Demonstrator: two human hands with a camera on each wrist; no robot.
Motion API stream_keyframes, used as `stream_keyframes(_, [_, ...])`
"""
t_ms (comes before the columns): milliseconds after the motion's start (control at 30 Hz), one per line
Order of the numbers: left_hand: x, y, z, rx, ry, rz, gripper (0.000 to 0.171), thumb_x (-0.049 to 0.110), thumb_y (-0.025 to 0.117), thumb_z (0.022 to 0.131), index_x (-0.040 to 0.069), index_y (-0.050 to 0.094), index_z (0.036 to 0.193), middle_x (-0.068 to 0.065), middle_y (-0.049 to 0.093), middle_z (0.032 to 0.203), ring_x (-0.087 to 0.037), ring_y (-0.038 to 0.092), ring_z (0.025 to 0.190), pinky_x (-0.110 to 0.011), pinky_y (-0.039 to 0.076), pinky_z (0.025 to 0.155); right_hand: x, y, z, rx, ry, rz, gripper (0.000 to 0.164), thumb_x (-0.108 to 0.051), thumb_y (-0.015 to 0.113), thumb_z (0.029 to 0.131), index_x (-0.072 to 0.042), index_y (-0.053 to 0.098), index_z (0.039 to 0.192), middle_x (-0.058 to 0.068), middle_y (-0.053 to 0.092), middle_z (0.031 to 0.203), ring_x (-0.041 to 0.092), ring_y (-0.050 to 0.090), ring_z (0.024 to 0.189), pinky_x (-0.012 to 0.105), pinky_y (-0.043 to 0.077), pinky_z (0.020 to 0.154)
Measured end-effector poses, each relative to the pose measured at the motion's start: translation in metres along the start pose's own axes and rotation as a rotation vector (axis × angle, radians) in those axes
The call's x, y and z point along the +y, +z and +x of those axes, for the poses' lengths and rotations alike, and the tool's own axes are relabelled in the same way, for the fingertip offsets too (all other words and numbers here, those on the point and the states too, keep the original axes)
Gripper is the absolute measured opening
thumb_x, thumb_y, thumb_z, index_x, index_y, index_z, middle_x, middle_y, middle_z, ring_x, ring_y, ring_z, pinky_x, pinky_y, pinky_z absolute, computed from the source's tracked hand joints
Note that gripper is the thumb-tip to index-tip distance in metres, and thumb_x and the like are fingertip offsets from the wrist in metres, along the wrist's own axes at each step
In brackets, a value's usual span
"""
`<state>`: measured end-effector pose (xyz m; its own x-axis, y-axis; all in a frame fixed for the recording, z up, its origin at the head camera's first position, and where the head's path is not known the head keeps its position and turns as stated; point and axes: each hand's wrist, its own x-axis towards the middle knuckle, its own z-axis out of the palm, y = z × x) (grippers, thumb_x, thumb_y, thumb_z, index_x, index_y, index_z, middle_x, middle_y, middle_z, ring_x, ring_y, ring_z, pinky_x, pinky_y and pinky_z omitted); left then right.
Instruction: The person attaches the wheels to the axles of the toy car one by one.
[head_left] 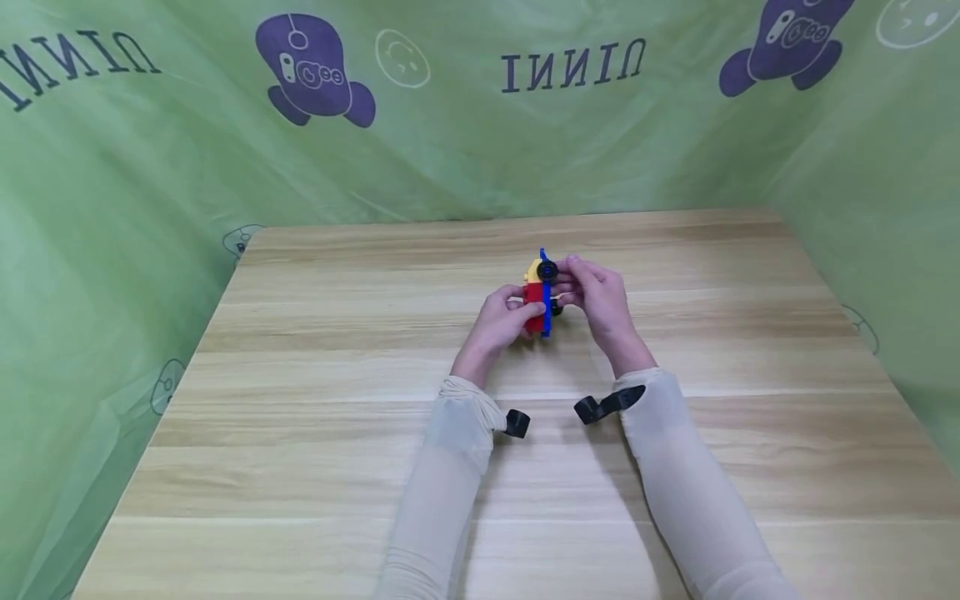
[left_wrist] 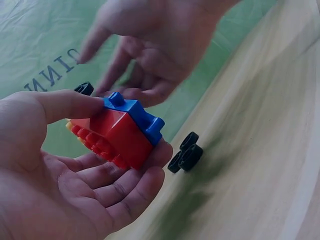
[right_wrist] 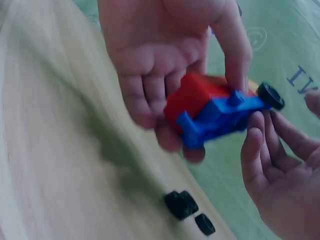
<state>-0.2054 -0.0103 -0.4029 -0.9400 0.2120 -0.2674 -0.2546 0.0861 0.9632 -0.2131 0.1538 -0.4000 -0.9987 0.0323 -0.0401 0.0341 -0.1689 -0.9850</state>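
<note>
A toy car (head_left: 534, 293) of red and yellow blocks on a blue base is gripped by my left hand (head_left: 497, 323), thumb on one side and fingers on the other. It is tipped so the blue underside faces right. One black wheel (right_wrist: 270, 96) sits at the yellow end of the base. My right hand (head_left: 602, 302) is beside that end, its fingertips right at the base under the wheel. In the right wrist view its thumb stands apart from the wheel. The left palm hides part of the blocks.
Three loose black wheels (left_wrist: 190, 156) lie close together on the wooden table (head_left: 315, 400), just beyond the car. A green printed curtain (head_left: 465, 150) hangs along the table's back and sides. Black wrist cameras (head_left: 517, 423) jut from both sleeves.
</note>
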Motion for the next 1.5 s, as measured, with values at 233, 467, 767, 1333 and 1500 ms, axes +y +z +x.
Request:
stream_keyframes(233, [0.0,-0.003,-0.001,0.045,-0.017,-0.026,0.042,0.011,0.065,0.097,-0.006,0.053,0.133,-0.027,0.068,0.118,-0.015,0.062,0.071,-0.032,0.056,0.071,0.02,-0.014,0.0,0.023,-0.001,-0.884,0.04,-0.028,0.068,0.095,-0.001,0.066,0.124,0.017,0.072,0.109,0.029,0.067,0.098,0.039,0.053,0.088])
stream_keyframes(467, [-0.002,-0.002,0.0,0.062,-0.026,-0.008,0.04,0.013,0.066,0.097,-0.006,0.055,0.13,-0.027,0.069,0.116,-0.014,0.061,0.065,-0.033,0.057,0.071,0.032,-0.011,-0.004,-0.016,0.01,-1.165,0.052,-0.042,0.074,0.089,-0.002,0.066,0.122,0.02,0.07,0.112,0.036,0.063,0.104,0.048,0.05,0.087])
stream_keyframes(767, [-0.003,-0.003,0.0,0.093,-0.036,-0.045,0.039,0.015,0.066,0.096,-0.004,0.056,0.129,-0.025,0.07,0.113,-0.015,0.062,0.069,-0.039,0.059,0.077,0.02,-0.011,-0.002,-0.08,0.091,-0.824,0.037,-0.029,0.074,0.091,0.002,0.067,0.11,0.018,0.073,0.101,0.023,0.067,0.083,0.029,0.053,0.072])
stream_keyframes(1333, [-0.003,-0.008,0.0,0.205,-0.011,-0.121,0.043,0.012,0.066,0.095,-0.004,0.052,0.133,-0.016,0.07,0.101,-0.013,0.063,0.073,-0.021,0.051,0.064,0.001,0.004,-0.01,-0.306,0.054,-0.412,0.035,-0.003,0.079,0.083,0.006,0.061,0.112,0.006,0.065,0.095,0.012,0.065,0.08,0.04,0.061,0.079])
stream_keyframes(1500, [-0.001,-0.008,-0.001,0.2,-0.003,-0.118,0.044,0.012,0.065,0.096,-0.004,0.051,0.135,-0.022,0.071,0.11,-0.013,0.063,0.077,-0.021,0.052,0.065,0.002,0.004,-0.008,-0.304,0.051,-0.416,0.026,-0.011,0.076,0.089,0.003,0.064,0.107,0.0,0.068,0.088,0.023,0.067,0.082,0.041,0.06,0.078])
